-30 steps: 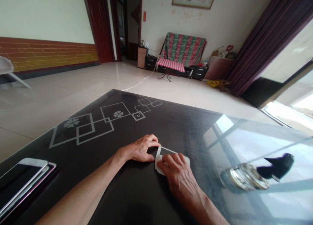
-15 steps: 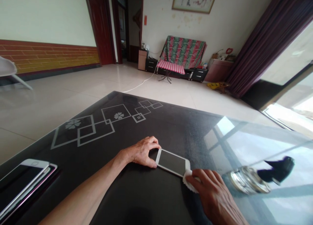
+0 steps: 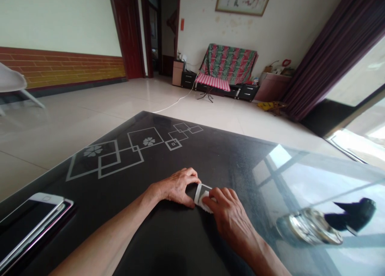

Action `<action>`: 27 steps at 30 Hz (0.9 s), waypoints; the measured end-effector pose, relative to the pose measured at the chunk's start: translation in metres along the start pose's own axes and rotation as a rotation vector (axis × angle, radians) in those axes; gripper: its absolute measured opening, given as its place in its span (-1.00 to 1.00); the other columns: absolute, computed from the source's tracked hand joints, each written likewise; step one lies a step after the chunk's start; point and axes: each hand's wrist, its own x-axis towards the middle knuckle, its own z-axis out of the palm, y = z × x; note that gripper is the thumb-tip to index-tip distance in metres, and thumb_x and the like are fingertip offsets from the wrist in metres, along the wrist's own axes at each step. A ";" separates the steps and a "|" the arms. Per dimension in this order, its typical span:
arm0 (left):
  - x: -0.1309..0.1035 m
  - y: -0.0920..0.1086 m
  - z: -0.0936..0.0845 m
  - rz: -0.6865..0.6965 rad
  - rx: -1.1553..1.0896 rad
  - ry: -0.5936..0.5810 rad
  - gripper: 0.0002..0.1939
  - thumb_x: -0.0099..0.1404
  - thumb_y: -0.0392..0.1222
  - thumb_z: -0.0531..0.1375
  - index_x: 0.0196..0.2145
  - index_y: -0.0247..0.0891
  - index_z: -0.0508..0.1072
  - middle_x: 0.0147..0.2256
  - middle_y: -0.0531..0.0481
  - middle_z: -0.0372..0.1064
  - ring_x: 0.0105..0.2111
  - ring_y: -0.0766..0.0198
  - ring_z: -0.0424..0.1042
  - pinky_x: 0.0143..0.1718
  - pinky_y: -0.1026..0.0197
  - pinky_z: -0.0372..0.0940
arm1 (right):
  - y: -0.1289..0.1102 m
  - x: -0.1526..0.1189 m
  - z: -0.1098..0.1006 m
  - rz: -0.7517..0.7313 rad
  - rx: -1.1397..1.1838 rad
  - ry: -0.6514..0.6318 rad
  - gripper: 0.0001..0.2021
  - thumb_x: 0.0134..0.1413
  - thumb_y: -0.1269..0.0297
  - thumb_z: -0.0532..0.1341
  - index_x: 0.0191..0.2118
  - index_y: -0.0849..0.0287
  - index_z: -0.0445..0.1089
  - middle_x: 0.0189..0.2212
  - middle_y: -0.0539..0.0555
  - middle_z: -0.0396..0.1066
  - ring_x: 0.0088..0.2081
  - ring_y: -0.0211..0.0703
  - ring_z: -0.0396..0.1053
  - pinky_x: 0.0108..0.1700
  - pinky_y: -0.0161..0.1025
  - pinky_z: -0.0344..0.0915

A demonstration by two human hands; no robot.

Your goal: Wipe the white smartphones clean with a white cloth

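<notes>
A white-framed phone (image 3: 205,186) lies on the dark glossy table (image 3: 168,236), mostly covered by my right hand. My left hand (image 3: 179,187) grips its left end, with the thumb at the near corner and the fingers at the far corner. In my right hand (image 3: 230,212) is a crumpled white wipe (image 3: 205,203), pressed against the phone close to my left thumb. At the table's left side, more phones (image 3: 33,224) lie stacked, a white-framed one on top.
A shiny metal object with a black handle (image 3: 313,226) stands on the table at the right. Beyond the table are a small stand with a striped cover (image 3: 213,82), low cabinets and a purple curtain (image 3: 319,47). A pale chair (image 3: 12,79) is at the left.
My right hand has moved left along the phone with the wipe, from its right end to near the left end. My left hand keeps its hold on the phone.
</notes>
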 end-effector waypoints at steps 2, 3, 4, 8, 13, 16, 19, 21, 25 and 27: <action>0.000 0.000 0.000 -0.001 0.005 0.004 -0.40 -0.14 -0.06 0.41 -0.09 -0.12 0.42 -0.06 -0.02 0.23 -0.07 0.08 0.29 -0.03 0.11 0.25 | -0.003 0.002 0.000 -0.010 -0.006 -0.008 -0.78 0.22 0.47 0.07 -0.17 0.06 0.41 -0.27 0.05 0.31 -0.26 -0.12 0.18 -0.17 -0.17 0.06; 0.000 0.001 0.000 0.000 0.007 0.005 -0.40 -0.13 -0.06 0.41 -0.08 -0.12 0.42 -0.07 -0.02 0.23 -0.08 0.08 0.30 -0.03 0.11 0.25 | -0.005 0.002 0.000 -0.016 -0.005 -0.010 -0.78 0.23 0.46 0.07 -0.16 0.05 0.41 -0.27 0.05 0.31 -0.25 -0.12 0.18 -0.16 -0.17 0.06; 0.000 0.001 0.000 0.001 0.008 0.006 -0.41 -0.12 -0.06 0.41 -0.09 -0.12 0.42 -0.07 -0.02 0.23 -0.08 0.08 0.30 -0.03 0.11 0.25 | -0.006 0.002 0.000 -0.021 -0.002 -0.012 -0.78 0.23 0.45 0.07 -0.15 0.05 0.40 -0.27 0.04 0.31 -0.25 -0.12 0.18 -0.16 -0.17 0.06; 0.000 0.001 0.001 -0.001 0.010 0.013 -0.43 -0.11 -0.05 0.41 -0.10 -0.12 0.41 -0.08 -0.01 0.24 -0.10 0.10 0.30 -0.04 0.12 0.25 | -0.007 0.006 0.002 -0.033 -0.016 -0.006 -0.81 0.22 0.43 0.09 -0.18 0.04 0.41 -0.29 0.03 0.31 -0.26 -0.12 0.18 -0.17 -0.18 0.06; 0.001 0.001 0.002 -0.005 0.011 0.021 -0.41 -0.13 -0.03 0.42 -0.10 -0.13 0.41 -0.09 0.00 0.24 -0.09 0.10 0.29 -0.04 0.13 0.25 | 0.004 0.026 0.006 -0.015 -0.094 0.016 -0.82 0.19 0.43 0.12 -0.17 0.06 0.42 -0.24 0.05 0.33 -0.24 -0.13 0.19 -0.16 -0.19 0.06; 0.001 0.000 0.003 -0.005 0.007 0.026 -0.39 -0.14 -0.03 0.42 -0.10 -0.14 0.41 -0.10 0.00 0.24 -0.10 0.11 0.30 -0.04 0.13 0.25 | 0.008 0.030 0.007 0.020 -0.121 0.039 -0.79 0.19 0.44 0.11 -0.13 0.06 0.42 -0.23 0.06 0.34 -0.23 -0.14 0.19 -0.14 -0.20 0.07; 0.001 0.000 0.004 -0.006 0.004 0.034 -0.40 -0.15 -0.04 0.43 -0.12 -0.13 0.41 -0.10 0.00 0.24 -0.11 0.11 0.30 -0.05 0.13 0.25 | 0.005 0.021 0.007 0.024 -0.121 0.039 -0.78 0.19 0.45 0.10 -0.16 0.06 0.43 -0.23 0.05 0.33 -0.23 -0.15 0.20 -0.15 -0.21 0.07; 0.001 0.000 0.004 -0.005 -0.003 0.037 -0.41 -0.16 -0.03 0.43 -0.14 -0.14 0.42 -0.11 0.01 0.25 -0.10 0.10 0.30 -0.06 0.14 0.25 | 0.001 0.012 0.006 0.018 -0.103 0.037 -0.79 0.21 0.45 0.09 -0.18 0.05 0.43 -0.23 0.05 0.33 -0.24 -0.15 0.19 -0.16 -0.22 0.07; 0.002 0.001 0.006 -0.030 -0.018 0.060 -0.42 -0.18 0.00 0.45 -0.17 -0.13 0.42 -0.13 0.01 0.26 -0.12 0.09 0.31 -0.07 0.12 0.26 | -0.006 0.004 0.005 0.014 -0.069 0.042 -0.79 0.22 0.44 0.08 -0.19 0.05 0.42 -0.26 0.05 0.32 -0.26 -0.16 0.18 -0.18 -0.21 0.07; 0.002 0.001 0.007 -0.041 -0.025 0.076 -0.40 -0.19 0.01 0.45 -0.16 -0.13 0.41 -0.13 0.01 0.27 -0.12 0.09 0.31 -0.08 0.11 0.26 | -0.006 0.007 0.005 0.019 -0.071 0.042 -0.79 0.21 0.45 0.10 -0.19 0.05 0.43 -0.26 0.04 0.32 -0.26 -0.16 0.18 -0.18 -0.21 0.07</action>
